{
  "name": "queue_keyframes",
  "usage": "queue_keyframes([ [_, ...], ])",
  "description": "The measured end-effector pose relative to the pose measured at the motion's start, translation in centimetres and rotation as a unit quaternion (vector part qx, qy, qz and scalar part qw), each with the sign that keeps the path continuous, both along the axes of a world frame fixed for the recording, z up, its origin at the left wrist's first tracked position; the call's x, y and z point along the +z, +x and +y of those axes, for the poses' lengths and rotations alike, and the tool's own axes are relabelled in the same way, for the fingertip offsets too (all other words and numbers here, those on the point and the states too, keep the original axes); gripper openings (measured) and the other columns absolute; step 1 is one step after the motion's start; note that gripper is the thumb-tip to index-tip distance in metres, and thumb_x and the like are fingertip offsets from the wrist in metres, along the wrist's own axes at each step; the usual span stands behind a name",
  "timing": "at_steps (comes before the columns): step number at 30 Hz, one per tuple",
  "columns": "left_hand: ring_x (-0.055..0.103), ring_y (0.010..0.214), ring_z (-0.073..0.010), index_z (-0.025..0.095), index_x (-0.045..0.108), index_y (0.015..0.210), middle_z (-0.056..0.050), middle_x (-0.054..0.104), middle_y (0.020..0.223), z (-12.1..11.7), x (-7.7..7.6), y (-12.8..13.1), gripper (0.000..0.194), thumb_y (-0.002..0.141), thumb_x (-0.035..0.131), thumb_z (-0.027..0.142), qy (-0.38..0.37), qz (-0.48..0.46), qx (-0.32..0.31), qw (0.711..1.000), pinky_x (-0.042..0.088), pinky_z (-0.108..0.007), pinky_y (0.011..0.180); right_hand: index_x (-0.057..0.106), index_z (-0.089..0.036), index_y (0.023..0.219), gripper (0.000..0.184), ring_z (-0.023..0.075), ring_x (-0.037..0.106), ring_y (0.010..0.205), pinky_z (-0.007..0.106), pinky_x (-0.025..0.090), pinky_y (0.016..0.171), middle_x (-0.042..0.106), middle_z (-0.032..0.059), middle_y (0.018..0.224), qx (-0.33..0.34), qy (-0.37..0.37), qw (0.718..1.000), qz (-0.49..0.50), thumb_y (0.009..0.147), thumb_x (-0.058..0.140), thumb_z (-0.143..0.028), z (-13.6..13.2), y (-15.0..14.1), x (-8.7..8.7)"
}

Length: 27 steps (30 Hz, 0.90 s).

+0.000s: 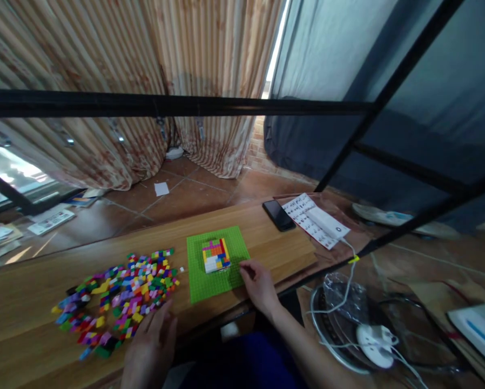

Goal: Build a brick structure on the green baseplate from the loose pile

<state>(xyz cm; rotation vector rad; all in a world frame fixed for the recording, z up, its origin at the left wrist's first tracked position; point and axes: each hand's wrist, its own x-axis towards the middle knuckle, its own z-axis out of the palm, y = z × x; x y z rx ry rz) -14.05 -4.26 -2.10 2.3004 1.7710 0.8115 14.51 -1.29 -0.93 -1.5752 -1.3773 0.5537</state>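
Observation:
A green studded baseplate (pixel 197 289) lies on the wooden table. On it sits a low, roughly square build of toy bricks (pixel 216 255) in white, yellow, orange, red, blue and purple. My right hand (pixel 261 286) is over the plate's right edge, thumb and forefinger drawn together just right of the build. Anything between those fingertips is too small to make out. Beside the near right side of a wide pile of loose, colourful bricks (pixel 135 286) is my left hand (pixel 155 337), its fingers stretched out and slightly parted. No brick shows in it.
A black phone (pixel 278 215) and a printed sheet (pixel 317 220) lie at the table's right end. One small white brick (pixel 181 269) sits between pile and plate. A black metal bar (pixel 177 105) crosses beyond the table. A white power strip (pixel 376 346) with cables is at lower right.

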Motion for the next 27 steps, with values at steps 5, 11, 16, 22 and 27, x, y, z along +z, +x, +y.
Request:
queue_keyframes([
  [5, 0.070, 0.085, -0.0214, 0.023, 0.066, 0.112, -0.007, 0.072, 0.098, -0.1, 0.1, 0.4, 0.038, 0.086, 0.046, 0.042, -0.022, -0.017, 0.002, 1.000, 0.059, -0.032, 0.074, 0.069, -0.023, 0.091, 0.017, 0.0226, 0.066, 0.081, 0.036, 0.053, 0.074, 0.070, 0.0064, 0.085, -0.003, 0.024, 0.999, -0.028, 0.084, 0.053, -0.020, 0.3, 0.2, -0.4],
  [11, 0.070, 0.087, -0.0223, 0.024, 0.067, 0.107, -0.006, 0.072, 0.098, -0.4, -0.1, -0.2, 0.036, 0.086, 0.046, 0.044, 0.004, -0.035, 0.010, 0.999, 0.058, -0.034, 0.077, 0.069, -0.022, 0.087, 0.017, 0.0218, 0.066, 0.081, 0.036, 0.053, 0.076, 0.070, 0.0062, 0.085, -0.007, 0.017, 1.000, -0.015, 0.085, 0.052, -0.022, 0.7, 0.3, -0.6],
  [16, 0.067, 0.087, -0.0228, 0.026, 0.064, 0.112, -0.005, 0.069, 0.096, -1.0, 1.8, -3.8, 0.037, 0.085, 0.048, 0.044, 0.021, -0.036, 0.094, 0.995, 0.055, -0.036, 0.081, 0.070, -0.021, 0.089, 0.019, 0.0220, 0.067, 0.083, 0.038, 0.053, 0.078, 0.072, 0.0069, 0.087, 0.001, 0.011, 1.000, 0.005, 0.086, 0.052, -0.028, 0.2, 0.9, -0.4],
  [22, 0.064, 0.080, -0.0219, 0.017, 0.062, 0.113, -0.008, 0.064, 0.096, -1.6, 4.5, -9.1, 0.046, 0.082, 0.048, 0.048, -0.046, -0.043, 0.310, 0.949, 0.054, -0.035, 0.071, 0.069, -0.023, 0.092, 0.019, 0.0227, 0.066, 0.087, 0.040, 0.053, 0.081, 0.071, 0.0076, 0.091, 0.027, 0.071, 0.997, -0.008, 0.090, 0.053, -0.033, -1.5, -0.3, 1.6],
  [27, 0.059, 0.106, -0.0270, 0.016, 0.057, 0.122, -0.013, 0.058, 0.115, -2.4, 3.2, -9.5, 0.055, 0.081, 0.052, 0.053, -0.047, -0.040, 0.290, 0.955, 0.049, -0.043, 0.094, 0.067, -0.025, 0.096, 0.017, 0.0219, 0.065, 0.089, 0.038, 0.053, 0.081, 0.070, 0.0058, 0.091, 0.163, 0.089, 0.981, -0.051, 0.093, 0.051, -0.026, -2.8, -4.6, 2.6],
])
